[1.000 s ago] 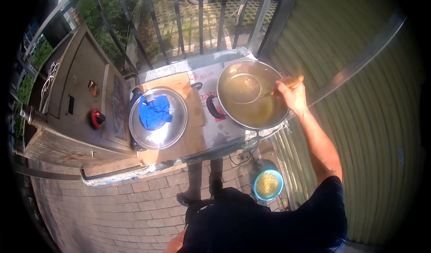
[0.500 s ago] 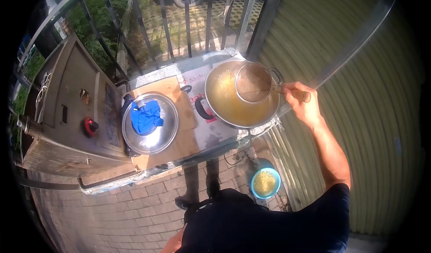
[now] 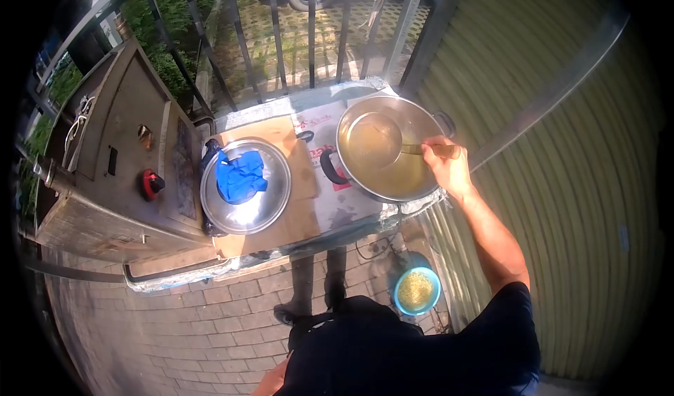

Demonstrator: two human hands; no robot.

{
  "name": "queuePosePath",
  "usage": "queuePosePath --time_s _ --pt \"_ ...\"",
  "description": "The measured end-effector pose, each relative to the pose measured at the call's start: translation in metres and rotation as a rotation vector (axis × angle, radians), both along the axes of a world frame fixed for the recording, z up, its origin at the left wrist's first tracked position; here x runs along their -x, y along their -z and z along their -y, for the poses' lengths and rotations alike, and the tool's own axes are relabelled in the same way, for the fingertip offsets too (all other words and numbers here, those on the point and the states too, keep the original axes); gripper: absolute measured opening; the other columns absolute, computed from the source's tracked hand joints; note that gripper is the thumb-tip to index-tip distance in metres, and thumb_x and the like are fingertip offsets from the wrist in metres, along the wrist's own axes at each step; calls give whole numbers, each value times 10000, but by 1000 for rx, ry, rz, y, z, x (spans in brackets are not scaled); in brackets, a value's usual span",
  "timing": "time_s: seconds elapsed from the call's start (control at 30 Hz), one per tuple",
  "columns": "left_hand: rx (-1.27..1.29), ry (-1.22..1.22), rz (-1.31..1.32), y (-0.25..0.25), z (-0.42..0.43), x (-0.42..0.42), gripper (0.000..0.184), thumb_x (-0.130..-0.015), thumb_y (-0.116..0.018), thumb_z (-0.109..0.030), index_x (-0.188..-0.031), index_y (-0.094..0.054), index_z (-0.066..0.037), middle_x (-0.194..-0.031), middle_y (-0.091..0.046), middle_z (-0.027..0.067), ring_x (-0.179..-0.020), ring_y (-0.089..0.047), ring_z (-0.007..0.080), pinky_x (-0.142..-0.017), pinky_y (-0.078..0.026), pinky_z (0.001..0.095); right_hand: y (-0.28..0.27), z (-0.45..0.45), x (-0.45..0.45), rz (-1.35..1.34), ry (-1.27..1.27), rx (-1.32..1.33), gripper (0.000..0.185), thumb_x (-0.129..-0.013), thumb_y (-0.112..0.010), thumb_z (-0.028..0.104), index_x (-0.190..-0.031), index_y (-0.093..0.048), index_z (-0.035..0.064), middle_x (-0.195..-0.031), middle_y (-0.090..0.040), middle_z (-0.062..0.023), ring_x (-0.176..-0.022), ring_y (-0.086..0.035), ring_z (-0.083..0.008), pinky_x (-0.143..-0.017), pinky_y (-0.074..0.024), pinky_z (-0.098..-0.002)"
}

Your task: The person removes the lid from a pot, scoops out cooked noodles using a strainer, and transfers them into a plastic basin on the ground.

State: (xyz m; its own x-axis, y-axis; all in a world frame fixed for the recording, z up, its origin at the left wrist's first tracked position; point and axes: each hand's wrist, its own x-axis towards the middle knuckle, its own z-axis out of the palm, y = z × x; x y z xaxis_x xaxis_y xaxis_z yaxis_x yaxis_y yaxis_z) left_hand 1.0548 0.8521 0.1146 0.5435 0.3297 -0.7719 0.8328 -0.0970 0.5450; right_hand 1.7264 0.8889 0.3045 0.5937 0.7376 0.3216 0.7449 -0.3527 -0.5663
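My right hand (image 3: 447, 166) is closed around the wooden handle of a round mesh strainer (image 3: 374, 140). The strainer's bowl is in the left part of a wide metal pot (image 3: 394, 194), at the yellowish liquid (image 3: 397, 178) inside; how deep it dips I cannot tell. The pot has dark side handles and stands at the right end of the table. Of my left arm only a strip of skin (image 3: 275, 376) shows at the bottom edge; its hand is out of sight.
Left of the pot, a blue cloth (image 3: 241, 176) lies on a metal lid (image 3: 277, 198) over cardboard (image 3: 302, 175). A metal cabinet (image 3: 123, 150) stands at far left. A light-blue bowl (image 3: 437, 294) with yellowish bits sits on the paving. Railings and a corrugated wall (image 3: 562, 206) border the table.
My right hand has moved the strainer leftward across the pot, from its right side to its left. The whole view has shifted slightly.
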Motion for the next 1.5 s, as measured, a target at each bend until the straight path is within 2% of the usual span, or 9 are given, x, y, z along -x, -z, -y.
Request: queuePosePath --time_s 0.17,0.33,0.47,0.53,0.7,1.07,1.13,1.4,1.5 --pt "0 -2 -2 -1 2 3 915 -785 -846 -267 -1586 -415 -166 -1444 -616 177 -1202 -661 313 -1010 -507 416 5 12 -10 -579 -12 -372 220 -972 -696 144 -1029 -692 -68 -935 -749 -174 -736 -731 -201 -662 -610 -319" --pt "4 16 1 1 -2 1 919 -783 -848 -267 -1588 -413 -169 -1446 -615 175 -1207 -659 312 -1011 -506 415 -33 36 -21 -640 43 -394 212 -973 -681 126 -1056 -689 -69 -937 -744 -169 -722 -716 -199 -682 -619 -316" --pt "5 31 6 2 -5 -3 923 -782 -849 -267 -1589 -412 -171 -1448 -614 174 -1211 -657 311 -1013 -505 414 -63 45 -21 -402 108 -323 226 -974 -691 160 -1078 -702 -41 -964 -756 -129 -822 -719 -173 -760 -603 -324" --pt "7 30 8 3 -7 -4 924 -781 -850 -267 -1590 -411 -172 -1449 -614 173 -1213 -657 311 -1013 -505 414 -67 48 -21 25 12 -89 206 -976 -692 159 -1108 -709 1 -978 -763 -105 -904 -724 -174 -795 -592 -341" --pt "11 33 12 3 -7 -5 928 -780 -851 -266 -1591 -410 -175 -1451 -613 171 -1217 -654 310 -1015 -504 413 -38 50 -31 320 -215 162 241 -882 -714 -13 -1107 -639 28 -1168 -733 -167 -1021 -711 -414 -881 -591 -441" --pt "15 37 5 0 -9 -3 938 -776 -855 -265 -1595 -406 -180 -1456 -610 167 -1227 -649 308 -1019 -501 411 -1 52 -1 -188 -38 -70 224 -957 -712 131 -1121 -716 -21 -886 -769 -108 -777 -745 -192 -709 -603 -332" --pt "14 40 4 -1 -8 -2 939 -775 -856 -265 -1595 -406 -181 -1457 -610 167 -1229 -648 308 -1020 -501 411 11 50 -2 -603 31 -366 196 -966 -692 121 -1042 -708 -59 -818 -741 -110 -686 -706 -168 -649 -578 -319" --pt "19 52 2 0 -7 1 946 -772 -858 -264 -1598 -403 -186 -1460 -608 164 -1237 -645 306 -1023 -499 409 -41 72 -16 -703 112 -337 268 -990 -672 194 -1066 -688 -62 -970 -745 -170 -756 -724 -202 -718 -627 -327" --pt "27 55 3 0 -7 1 948 -771 -859 -264 -1599 -402 -187 -1462 -608 162 -1239 -643 306 -1024 -499 409 -52 69 -22 -504 32 -329 213 -983 -680 146 -1109 -695 -26 -1085 -738 -170 -895 -735 -229 -816 -617 -347"
